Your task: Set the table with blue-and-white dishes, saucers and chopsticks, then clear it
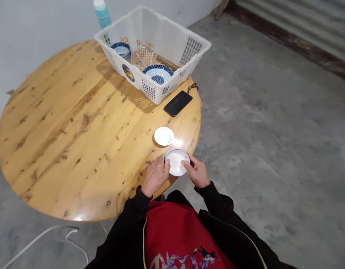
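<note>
Between my hands is a small white dish (177, 163) with a thin blue line at its rim, held near the table's edge. My left hand (158, 172) grips its left side, thumb over the rim. On the opposite side my right hand (198, 172) is closed on the rim, with the thumb laid over the inside. The fingers underneath are hidden. Just beyond the dish, a small white bowl (164, 136) with a faint bluish mark sits on the wooden table, apart from both hands.
A white plastic basket (150, 86) stands at the back of the round wooden table (63, 142), holding blue-patterned bowls (121, 49), a blue-patterned plate (158, 74) and chopsticks (167, 62). A black phone (178, 103) lies before it. A turquoise bottle (102, 14) stands behind.
</note>
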The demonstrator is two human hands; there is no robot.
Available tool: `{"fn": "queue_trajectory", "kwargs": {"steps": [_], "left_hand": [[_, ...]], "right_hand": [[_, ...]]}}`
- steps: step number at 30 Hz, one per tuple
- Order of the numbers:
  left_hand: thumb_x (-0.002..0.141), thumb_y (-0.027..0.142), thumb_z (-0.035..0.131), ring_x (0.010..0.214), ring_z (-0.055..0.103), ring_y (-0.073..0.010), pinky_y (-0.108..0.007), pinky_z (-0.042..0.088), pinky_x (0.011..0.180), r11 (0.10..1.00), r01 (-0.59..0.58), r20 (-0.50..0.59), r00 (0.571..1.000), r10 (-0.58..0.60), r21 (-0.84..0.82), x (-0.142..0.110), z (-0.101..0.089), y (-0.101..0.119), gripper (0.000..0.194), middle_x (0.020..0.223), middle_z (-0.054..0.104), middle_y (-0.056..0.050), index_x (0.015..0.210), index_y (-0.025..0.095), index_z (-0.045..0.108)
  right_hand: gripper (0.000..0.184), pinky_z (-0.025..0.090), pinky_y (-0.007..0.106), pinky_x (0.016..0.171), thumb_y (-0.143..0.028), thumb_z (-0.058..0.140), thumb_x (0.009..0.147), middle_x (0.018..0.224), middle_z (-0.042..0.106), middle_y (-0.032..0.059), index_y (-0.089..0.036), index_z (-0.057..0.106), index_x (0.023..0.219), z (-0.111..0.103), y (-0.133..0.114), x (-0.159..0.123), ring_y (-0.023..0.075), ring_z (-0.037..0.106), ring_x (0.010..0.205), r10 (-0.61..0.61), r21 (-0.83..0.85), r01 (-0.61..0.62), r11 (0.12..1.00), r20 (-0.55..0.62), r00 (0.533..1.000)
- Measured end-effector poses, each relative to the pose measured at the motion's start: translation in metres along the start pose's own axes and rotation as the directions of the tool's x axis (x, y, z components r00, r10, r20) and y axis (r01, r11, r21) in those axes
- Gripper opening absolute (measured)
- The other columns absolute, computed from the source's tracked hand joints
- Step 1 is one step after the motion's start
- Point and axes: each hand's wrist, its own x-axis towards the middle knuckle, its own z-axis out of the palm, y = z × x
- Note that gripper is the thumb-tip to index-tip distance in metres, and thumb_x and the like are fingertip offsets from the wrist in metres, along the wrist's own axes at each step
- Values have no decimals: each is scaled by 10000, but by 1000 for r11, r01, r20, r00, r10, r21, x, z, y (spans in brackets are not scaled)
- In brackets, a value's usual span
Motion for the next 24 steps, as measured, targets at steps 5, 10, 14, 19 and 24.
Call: {"fn": "queue_trajectory", "kwargs": {"steps": [5, 10, 14, 19, 24], "left_hand": [[1028, 273, 345, 958, 634, -221, -323, 470, 853, 1000, 21, -75, 997, -21, -11, 37, -7, -6, 265, 1011, 672, -94, 1117, 160, 568], [1027, 268, 367, 953, 621, -225, -332, 474, 864, 990, 138, -156, 979, -131, 35, 63, -8, -2, 278, 1010, 638, -101, 1154, 156, 586], [1031, 268, 361, 970, 623, -237, -339, 475, 873, 963, 257, -193, 952, -239, 75, 77, -6, 4, 319, 1058, 627, -125, 1224, 127, 572], [1031, 244, 354, 1009, 629, -242, -331, 477, 870, 903, 413, -252, 892, -375, 118, 92, 1, 11, 340, 1089, 632, -129, 1286, 126, 545], [1041, 257, 315, 981, 634, -241, -320, 481, 841, 865, 479, -318, 851, -417, 148, 103, 10, 12, 357, 1094, 632, -144, 1281, 124, 543]], "right_hand": [[441, 429, 281, 597, -443, 516, 804, 728, 651, 18, -132, 701, 1055, 7, -13, 42, 162, 495, 602, -47, -17, 47, 999, -4, 999], [448, 462, 299, 636, -423, 495, 818, 806, 677, 49, -122, 696, 1082, 8, -15, 80, 168, 502, 620, -117, -123, 122, 985, 44, 992], [456, 499, 353, 740, -383, 479, 839, 909, 674, 106, -104, 674, 1142, 11, -6, 109, 215, 572, 722, -191, -228, 215, 950, 124, 974], [433, 507, 383, 814, -345, 455, 863, 934, 646, 134, -99, 664, 1151, 15, 2, 136, 266, 613, 865, -262, -299, 323, 898, 228, 938], [411, 511, 381, 799, -341, 443, 896, 921, 623, 127, -115, 657, 1164, 18, 4, 153, 280, 606, 884, -291, -343, 395, 852, 317, 903]]}}
